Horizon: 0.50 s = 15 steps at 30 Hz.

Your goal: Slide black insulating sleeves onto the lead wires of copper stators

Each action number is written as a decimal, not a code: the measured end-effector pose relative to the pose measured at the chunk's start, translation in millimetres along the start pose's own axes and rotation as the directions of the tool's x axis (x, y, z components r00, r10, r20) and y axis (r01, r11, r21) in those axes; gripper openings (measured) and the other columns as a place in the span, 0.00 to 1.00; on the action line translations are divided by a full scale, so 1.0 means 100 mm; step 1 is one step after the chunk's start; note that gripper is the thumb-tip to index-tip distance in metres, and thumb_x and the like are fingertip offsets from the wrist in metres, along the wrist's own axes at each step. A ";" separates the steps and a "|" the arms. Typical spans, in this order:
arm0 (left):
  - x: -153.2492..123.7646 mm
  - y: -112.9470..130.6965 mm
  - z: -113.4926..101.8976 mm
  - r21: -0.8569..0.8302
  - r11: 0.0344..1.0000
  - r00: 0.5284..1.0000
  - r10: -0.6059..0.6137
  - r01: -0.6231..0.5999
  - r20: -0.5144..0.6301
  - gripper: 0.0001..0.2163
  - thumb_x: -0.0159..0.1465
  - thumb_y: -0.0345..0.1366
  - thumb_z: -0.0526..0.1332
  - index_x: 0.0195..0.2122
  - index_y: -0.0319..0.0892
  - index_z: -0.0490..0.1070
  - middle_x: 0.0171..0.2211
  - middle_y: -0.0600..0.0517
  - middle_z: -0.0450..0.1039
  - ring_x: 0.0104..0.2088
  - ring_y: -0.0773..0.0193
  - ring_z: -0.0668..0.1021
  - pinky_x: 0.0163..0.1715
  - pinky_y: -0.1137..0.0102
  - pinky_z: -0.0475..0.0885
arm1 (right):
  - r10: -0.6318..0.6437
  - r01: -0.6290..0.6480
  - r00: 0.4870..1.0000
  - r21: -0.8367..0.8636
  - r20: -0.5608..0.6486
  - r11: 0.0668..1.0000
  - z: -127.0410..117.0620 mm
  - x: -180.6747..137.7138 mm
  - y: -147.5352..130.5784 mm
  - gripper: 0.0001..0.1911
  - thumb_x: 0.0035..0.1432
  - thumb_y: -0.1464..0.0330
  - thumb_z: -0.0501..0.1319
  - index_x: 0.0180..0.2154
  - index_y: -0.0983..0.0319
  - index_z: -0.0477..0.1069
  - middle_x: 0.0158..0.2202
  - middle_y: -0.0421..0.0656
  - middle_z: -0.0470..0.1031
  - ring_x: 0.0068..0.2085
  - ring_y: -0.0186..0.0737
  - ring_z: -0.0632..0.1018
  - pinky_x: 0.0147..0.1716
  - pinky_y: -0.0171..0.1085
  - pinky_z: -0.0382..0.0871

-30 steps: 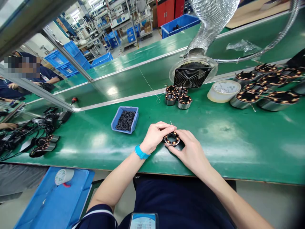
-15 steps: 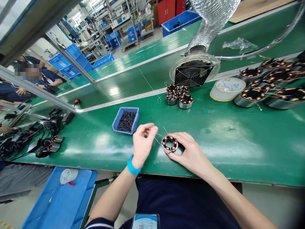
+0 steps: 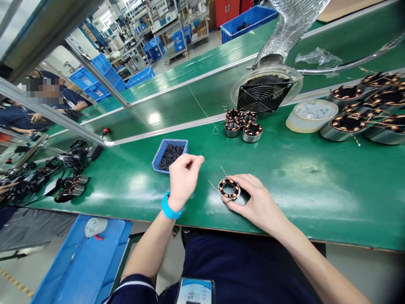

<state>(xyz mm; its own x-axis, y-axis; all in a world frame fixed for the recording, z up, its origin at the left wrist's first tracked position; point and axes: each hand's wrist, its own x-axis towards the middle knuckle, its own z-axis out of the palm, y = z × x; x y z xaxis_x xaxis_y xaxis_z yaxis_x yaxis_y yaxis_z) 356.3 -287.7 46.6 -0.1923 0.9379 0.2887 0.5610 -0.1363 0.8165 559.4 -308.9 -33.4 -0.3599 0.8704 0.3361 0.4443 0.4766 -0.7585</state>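
Observation:
A small ring-shaped stator [image 3: 229, 188] with copper coils rests on the green bench [image 3: 303, 185], thin wire ends sticking up from it. My right hand [image 3: 255, 202] grips it from the right side. My left hand [image 3: 182, 179], with a blue wristband, hovers left of the stator, its fingers pinched together near a small blue tray [image 3: 170, 154] of short black sleeves. Whatever the pinch holds is too small to make out.
Three more small stators [image 3: 242, 125] stand behind, by a ducted fan [image 3: 263, 93]. Larger stators [image 3: 363, 109] and a tape roll [image 3: 311, 115] lie at the right. Cables and parts [image 3: 53, 177] lie at the left. Other people work at the far left.
My left hand left the stator and moved left and up toward the blue tray. My right hand stayed on the stator.

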 end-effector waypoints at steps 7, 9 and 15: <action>-0.48 -0.13 0.15 -0.104 0.941 0.923 -0.286 0.321 0.258 0.15 0.60 0.47 0.70 0.28 0.39 0.78 0.26 0.51 0.75 0.26 0.67 0.72 0.28 0.71 0.67 | -0.035 0.035 0.999 -0.006 -0.017 0.999 0.02 -0.02 0.05 0.20 0.61 0.64 0.66 0.54 0.57 0.70 0.50 0.45 0.76 0.49 0.51 0.76 0.49 0.51 0.70; -0.58 -0.12 0.25 -0.142 0.943 0.935 -0.263 0.302 0.239 0.14 0.62 0.45 0.69 0.27 0.40 0.77 0.26 0.51 0.75 0.26 0.68 0.72 0.28 0.71 0.67 | -0.056 0.056 0.998 -0.013 -0.029 0.998 0.03 -0.03 0.08 0.19 0.62 0.63 0.65 0.53 0.57 0.70 0.49 0.46 0.77 0.49 0.52 0.76 0.49 0.51 0.70; -0.30 -0.04 -0.08 -0.107 0.986 0.986 -0.136 0.126 -0.093 0.15 0.65 0.45 0.66 0.25 0.41 0.72 0.23 0.54 0.69 0.24 0.68 0.69 0.27 0.71 0.65 | -0.073 0.072 0.997 -0.023 -0.026 0.997 0.04 -0.03 0.10 0.18 0.63 0.60 0.64 0.53 0.56 0.70 0.49 0.46 0.77 0.50 0.53 0.76 0.48 0.51 0.71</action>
<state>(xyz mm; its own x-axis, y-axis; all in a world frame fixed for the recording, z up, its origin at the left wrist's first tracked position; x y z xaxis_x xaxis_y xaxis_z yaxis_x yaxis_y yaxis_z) 353.4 -317.9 38.1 -0.3406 0.9141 0.2201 0.4430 -0.0505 0.8951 561.6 -307.1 -44.2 -0.3700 0.8363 0.4047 0.4362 0.5410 -0.7191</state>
